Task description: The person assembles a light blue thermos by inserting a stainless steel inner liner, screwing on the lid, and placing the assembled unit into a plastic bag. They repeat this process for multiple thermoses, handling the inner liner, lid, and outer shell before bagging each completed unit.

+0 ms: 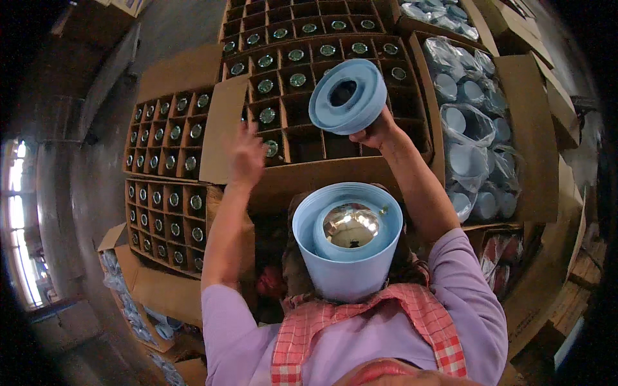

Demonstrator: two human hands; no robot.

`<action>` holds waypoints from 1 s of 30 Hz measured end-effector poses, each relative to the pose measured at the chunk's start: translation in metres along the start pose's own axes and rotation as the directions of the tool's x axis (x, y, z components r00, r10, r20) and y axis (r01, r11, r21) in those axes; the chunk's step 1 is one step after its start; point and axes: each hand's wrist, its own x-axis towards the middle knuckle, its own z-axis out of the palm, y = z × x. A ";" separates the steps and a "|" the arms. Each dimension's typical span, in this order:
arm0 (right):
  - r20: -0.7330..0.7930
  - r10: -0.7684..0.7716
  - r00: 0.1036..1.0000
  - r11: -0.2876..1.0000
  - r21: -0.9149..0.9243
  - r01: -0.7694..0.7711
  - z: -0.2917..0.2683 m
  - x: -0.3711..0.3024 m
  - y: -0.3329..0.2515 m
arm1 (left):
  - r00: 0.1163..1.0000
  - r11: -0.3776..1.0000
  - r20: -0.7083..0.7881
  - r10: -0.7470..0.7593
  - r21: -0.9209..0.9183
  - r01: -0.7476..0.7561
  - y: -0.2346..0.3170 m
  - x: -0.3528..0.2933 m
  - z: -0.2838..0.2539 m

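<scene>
In my right hand is a light-blue round plastic ring piece with a central hole, gripped at its lower right rim and held tilted above the divided box. My left hand is raised beside a cardboard flap; its fingers look stretched out, somewhat blurred, with nothing visible in them. Against my lap stands a light-blue plastic vessel, wide mouth upward. Inside it a shiny mirrored dome sits within a blue inner ring.
Ahead is a divided cardboard box holding several silvery round-topped pieces. Smaller divided boxes with similar pieces stand left. At right, an open carton holds blue plastic parts in clear bags. Another carton is lower left.
</scene>
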 end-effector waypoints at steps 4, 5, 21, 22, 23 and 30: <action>-0.320 -0.002 0.947 1.000 -0.027 -0.007 0.049 -0.018 0.022 | 0.843 0.870 -0.237 0.483 0.022 -0.492 0.095 0.031 -0.025; -0.335 -0.020 0.942 0.998 -0.068 -0.002 0.054 -0.017 0.017 | 0.841 0.872 -0.250 0.480 0.033 -0.488 0.086 0.035 -0.022; -0.014 -0.162 0.987 0.803 -0.582 0.123 0.048 -0.053 -0.006 | 0.934 0.575 -0.351 0.061 -0.753 -0.321 0.123 0.020 -0.076; 0.004 -0.406 0.914 0.680 -0.667 0.305 0.047 -0.061 -0.007 | 0.902 0.588 -0.412 0.131 -0.700 -0.405 0.132 0.016 -0.083; -0.010 -0.448 0.894 0.756 -0.537 0.374 0.050 -0.069 -0.007 | 0.859 0.594 -0.472 0.200 -0.639 -0.489 0.140 0.012 -0.089; 0.299 -0.270 0.915 0.793 -0.470 0.388 0.071 -0.089 0.017 | 0.851 0.648 -0.030 0.524 -0.634 -0.421 0.165 -0.005 -0.105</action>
